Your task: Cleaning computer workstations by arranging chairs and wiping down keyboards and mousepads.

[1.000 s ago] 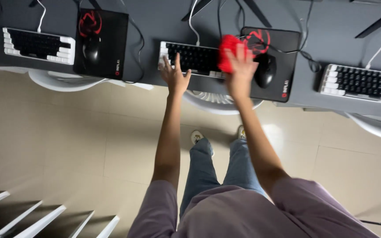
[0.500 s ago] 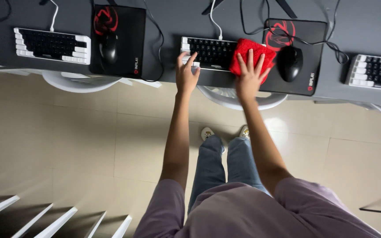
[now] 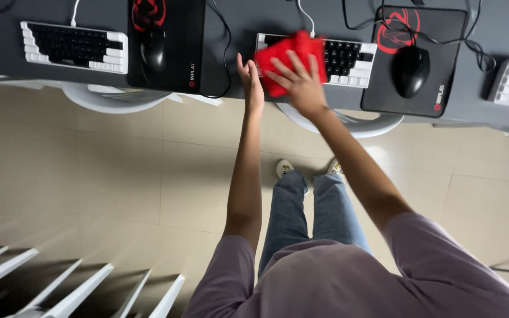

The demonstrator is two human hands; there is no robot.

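Partly hidden: we see the keyboard (image 3: 349, 56) only at its right end; the red cloth (image 3: 287, 59) covers the rest.
Right hand (image 3: 301, 82): fingers spread, pressed flat on the soft, crumpled cloth.
Left hand (image 3: 250, 76): open, edge-on beside the cloth; contact with the table (image 3: 237, 35) unclear.
Right of hands: rounded black mouse (image 3: 410, 70) on a flat pad.

crumpled red cloth (image 3: 287, 56) (bunched) atop black-and-white keyboard (image 3: 349, 58) on desk
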